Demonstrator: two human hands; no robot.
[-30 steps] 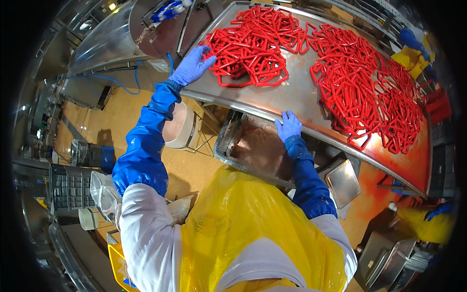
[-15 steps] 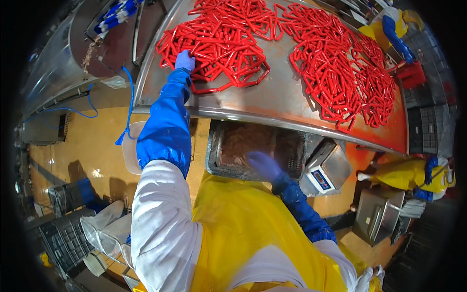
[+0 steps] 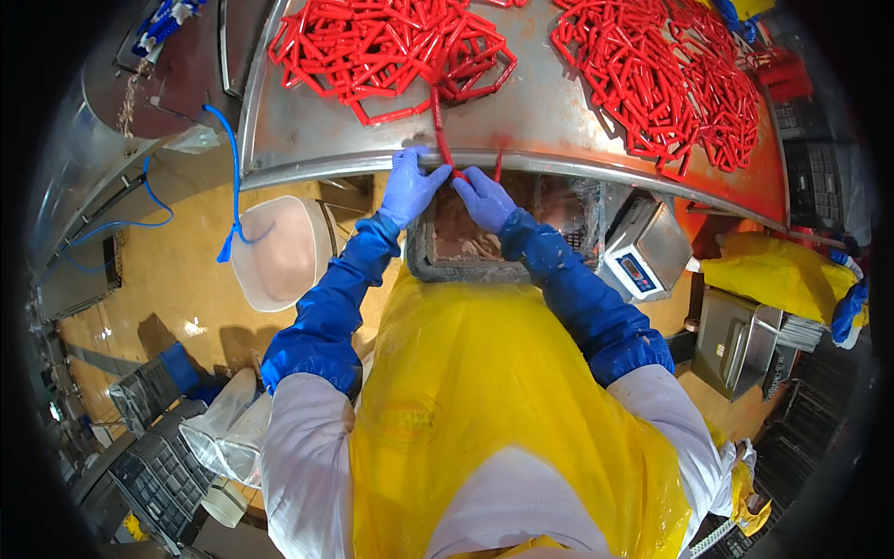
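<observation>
A string of red sausages (image 3: 440,130) runs from the left pile (image 3: 349,61) down over the table's near edge to my hands. In purple gloves, my left hand (image 3: 410,191) and my right hand (image 3: 485,200) meet at its lower part, thumbs almost touching. Both are closed on the sausage string there; the exact finger grip is partly hidden. Below my hands sits a plastic-lined crate (image 3: 475,270) holding a brownish-pink mass. One more red link hangs over the edge just right of the string.
The steel table (image 3: 535,112) bears a second sausage pile (image 3: 652,84) at right. A scale (image 3: 643,247) stands right of the crate; a whitish tub (image 3: 275,252) and blue hose (image 3: 233,154) are at left. A person in a yellow apron (image 3: 778,279) is at far right.
My left hand has come back from the left pile to the table's near edge. My right hand has risen from the crate to meet it, and a sausage string now stretches to both.
</observation>
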